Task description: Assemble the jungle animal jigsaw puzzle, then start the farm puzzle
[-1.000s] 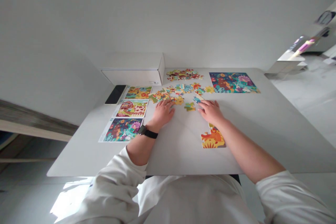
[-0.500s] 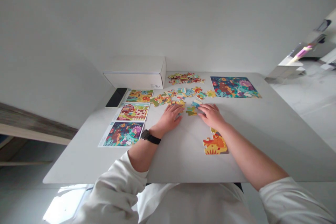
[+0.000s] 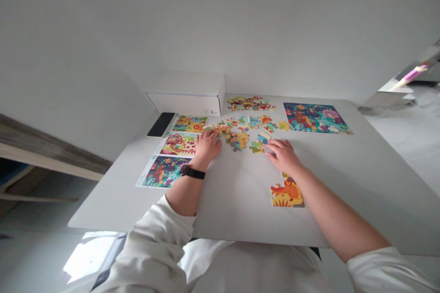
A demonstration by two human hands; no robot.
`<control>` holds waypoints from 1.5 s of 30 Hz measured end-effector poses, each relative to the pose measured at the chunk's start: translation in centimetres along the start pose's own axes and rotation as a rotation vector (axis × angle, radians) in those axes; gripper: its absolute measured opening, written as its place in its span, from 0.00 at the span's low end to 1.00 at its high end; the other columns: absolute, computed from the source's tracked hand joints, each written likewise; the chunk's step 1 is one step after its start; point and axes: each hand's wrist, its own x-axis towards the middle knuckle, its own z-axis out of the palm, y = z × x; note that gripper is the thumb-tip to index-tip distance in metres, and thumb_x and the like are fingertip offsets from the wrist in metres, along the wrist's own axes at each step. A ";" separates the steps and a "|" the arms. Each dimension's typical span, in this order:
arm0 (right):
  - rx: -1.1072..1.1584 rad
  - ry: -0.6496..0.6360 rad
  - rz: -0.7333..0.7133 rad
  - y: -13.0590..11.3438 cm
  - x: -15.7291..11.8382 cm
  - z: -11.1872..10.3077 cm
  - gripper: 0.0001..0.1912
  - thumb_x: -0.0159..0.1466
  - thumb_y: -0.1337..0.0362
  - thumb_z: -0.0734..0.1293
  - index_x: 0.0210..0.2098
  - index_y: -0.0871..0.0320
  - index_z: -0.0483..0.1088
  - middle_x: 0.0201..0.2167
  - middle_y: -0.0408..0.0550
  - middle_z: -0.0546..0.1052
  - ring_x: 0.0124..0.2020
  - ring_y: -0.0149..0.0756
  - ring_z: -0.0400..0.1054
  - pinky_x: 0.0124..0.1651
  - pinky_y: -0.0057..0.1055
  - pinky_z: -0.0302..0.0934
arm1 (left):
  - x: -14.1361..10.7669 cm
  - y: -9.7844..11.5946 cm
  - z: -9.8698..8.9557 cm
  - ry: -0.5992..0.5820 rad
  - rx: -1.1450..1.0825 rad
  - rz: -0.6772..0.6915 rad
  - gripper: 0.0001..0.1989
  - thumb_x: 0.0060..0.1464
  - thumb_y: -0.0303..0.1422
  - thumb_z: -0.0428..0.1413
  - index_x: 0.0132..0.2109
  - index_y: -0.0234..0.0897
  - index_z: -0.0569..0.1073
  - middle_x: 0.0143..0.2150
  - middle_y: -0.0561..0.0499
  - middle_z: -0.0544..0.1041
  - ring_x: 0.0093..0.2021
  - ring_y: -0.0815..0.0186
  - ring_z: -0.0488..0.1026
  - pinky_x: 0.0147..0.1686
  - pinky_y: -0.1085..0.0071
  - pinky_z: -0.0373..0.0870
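Note:
My left hand [image 3: 208, 146], with a black watch on its wrist, lies at the left end of a spread of loose jigsaw pieces [image 3: 238, 140]. Its fingers are stretched out over the pieces and hide some of them. On the right, my right hand [image 3: 283, 156] rests on the table with fingers extended, fingertips at a blue puzzle piece [image 3: 264, 138]. A green and yellow piece [image 3: 256, 147] lies just left of those fingertips. Nearer to me, beside my right forearm, is a joined puzzle section [image 3: 288, 193] showing an orange lion.
A sheet with three pictures [image 3: 161, 171] lies at left, near a dark phone [image 3: 161, 124]. Behind stands a white box [image 3: 185, 102]. At the back are a heap of pieces [image 3: 250, 103] and a dark blue assembled puzzle [image 3: 315, 118]. The table edge [image 3: 137, 231] runs before me.
My left hand has moved left along the pieces, uncovering several orange and grey ones. My right hand stays by the blue piece. The whole view has shifted slightly.

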 end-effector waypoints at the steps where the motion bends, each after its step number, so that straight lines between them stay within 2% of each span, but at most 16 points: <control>1: 0.000 0.002 -0.001 0.0 0.0 0.0 0.19 0.74 0.61 0.67 0.61 0.49 0.81 0.66 0.55 0.80 0.66 0.54 0.73 0.74 0.63 0.57 | -0.1 0.2 0.1 -0.005 -0.001 0.026 0.20 0.69 0.35 0.55 0.63 0.47 0.81 0.70 0.40 0.77 0.71 0.44 0.72 0.74 0.38 0.64; 6: 0.008 0.011 0.009 0.0 -0.2 0.1 0.18 0.74 0.61 0.68 0.60 0.48 0.82 0.65 0.55 0.81 0.66 0.55 0.73 0.74 0.64 0.56 | -0.7 1.2 -0.3 -0.059 -0.018 0.197 0.21 0.69 0.35 0.56 0.63 0.49 0.83 0.68 0.44 0.79 0.69 0.48 0.74 0.72 0.46 0.68; 12: -0.012 0.010 0.002 0.1 -0.3 0.3 0.19 0.73 0.62 0.68 0.61 0.47 0.82 0.65 0.55 0.80 0.66 0.54 0.73 0.74 0.64 0.57 | -0.4 1.2 -0.6 -0.085 -0.122 0.227 0.22 0.70 0.34 0.54 0.66 0.51 0.81 0.69 0.48 0.81 0.70 0.51 0.74 0.74 0.45 0.65; 14: -0.012 0.011 -0.002 0.2 -0.3 0.3 0.19 0.73 0.61 0.68 0.61 0.47 0.81 0.65 0.55 0.80 0.66 0.55 0.73 0.74 0.64 0.57 | 0.2 0.3 -0.9 -0.039 -0.169 0.203 0.25 0.69 0.32 0.53 0.70 0.46 0.77 0.70 0.45 0.80 0.71 0.52 0.74 0.74 0.49 0.68; 16: -0.011 0.008 -0.001 0.2 -0.3 0.3 0.19 0.74 0.61 0.67 0.61 0.47 0.81 0.65 0.55 0.80 0.66 0.55 0.73 0.74 0.65 0.57 | 0.9 -1.3 -1.4 0.042 -0.194 0.112 0.27 0.67 0.30 0.53 0.71 0.40 0.75 0.70 0.41 0.79 0.70 0.53 0.75 0.72 0.53 0.71; 19: -0.017 -0.002 0.002 0.2 -0.4 0.3 0.19 0.74 0.61 0.67 0.61 0.47 0.81 0.66 0.55 0.80 0.66 0.55 0.73 0.74 0.65 0.56 | 1.8 -3.9 -2.3 0.129 -0.174 -0.068 0.28 0.65 0.30 0.54 0.71 0.37 0.74 0.69 0.38 0.79 0.70 0.50 0.75 0.72 0.52 0.71; 21: -0.021 -0.005 -0.002 0.2 -0.4 0.4 0.19 0.74 0.61 0.67 0.61 0.47 0.81 0.66 0.55 0.80 0.66 0.55 0.72 0.74 0.65 0.57 | 2.1 -5.1 -2.6 0.143 -0.147 -0.130 0.28 0.65 0.31 0.56 0.70 0.37 0.74 0.69 0.37 0.79 0.70 0.48 0.75 0.72 0.50 0.71; 23: -0.018 -0.004 -0.008 0.3 -0.4 0.6 0.19 0.74 0.61 0.67 0.61 0.48 0.82 0.66 0.56 0.79 0.66 0.55 0.72 0.74 0.65 0.57 | 2.2 -5.4 -2.6 0.135 -0.113 -0.138 0.28 0.65 0.32 0.56 0.70 0.37 0.74 0.69 0.36 0.79 0.70 0.46 0.75 0.72 0.48 0.70; 26: 0.040 0.004 -0.008 0.6 -0.1 0.4 0.19 0.73 0.60 0.67 0.59 0.48 0.83 0.64 0.56 0.80 0.67 0.56 0.72 0.74 0.66 0.58 | 2.0 -4.8 -2.2 0.079 -0.058 -0.049 0.25 0.66 0.33 0.56 0.68 0.39 0.77 0.70 0.38 0.78 0.72 0.47 0.73 0.74 0.46 0.67; 29: 0.203 0.085 0.015 1.6 0.7 -0.9 0.18 0.75 0.57 0.64 0.57 0.48 0.84 0.62 0.56 0.82 0.65 0.54 0.74 0.72 0.60 0.63 | 1.8 -3.9 -1.8 -0.009 -0.017 0.041 0.19 0.70 0.35 0.53 0.61 0.45 0.83 0.73 0.42 0.77 0.75 0.47 0.70 0.77 0.39 0.60; 31: 0.315 0.228 0.099 2.8 1.1 -2.0 0.22 0.78 0.52 0.60 0.57 0.49 0.83 0.62 0.56 0.82 0.66 0.52 0.74 0.72 0.56 0.65 | 1.7 -3.8 -1.6 -0.029 -0.003 0.048 0.18 0.72 0.36 0.51 0.56 0.46 0.85 0.73 0.43 0.77 0.75 0.45 0.70 0.77 0.35 0.58; 34: 0.447 0.432 0.269 5.0 1.3 -3.2 0.28 0.79 0.42 0.56 0.54 0.51 0.82 0.57 0.56 0.84 0.61 0.52 0.76 0.66 0.52 0.69 | 1.8 -4.0 -1.6 -0.001 0.005 0.046 0.15 0.69 0.37 0.55 0.50 0.45 0.86 0.69 0.42 0.80 0.73 0.45 0.72 0.76 0.36 0.61; 36: 0.514 0.520 0.357 6.2 1.1 -3.2 0.31 0.78 0.37 0.57 0.52 0.53 0.81 0.53 0.56 0.85 0.56 0.52 0.78 0.62 0.50 0.71 | 1.9 -4.2 -1.6 -0.003 0.019 0.049 0.12 0.67 0.36 0.57 0.48 0.45 0.85 0.64 0.43 0.83 0.70 0.46 0.74 0.74 0.39 0.63; 40: 0.541 0.552 0.413 7.0 0.9 -2.2 0.31 0.77 0.36 0.58 0.49 0.53 0.81 0.48 0.54 0.85 0.50 0.51 0.78 0.57 0.48 0.73 | 1.9 -4.4 -1.6 -0.030 0.057 0.038 0.10 0.66 0.35 0.58 0.51 0.43 0.82 0.59 0.42 0.85 0.66 0.45 0.76 0.72 0.43 0.66; 45: 0.485 0.513 0.391 6.3 0.9 -2.0 0.30 0.77 0.38 0.58 0.49 0.52 0.81 0.46 0.52 0.84 0.51 0.50 0.78 0.58 0.46 0.73 | 1.9 -4.5 -1.4 -0.003 0.068 0.015 0.18 0.65 0.35 0.59 0.60 0.40 0.76 0.61 0.37 0.82 0.63 0.45 0.77 0.68 0.48 0.70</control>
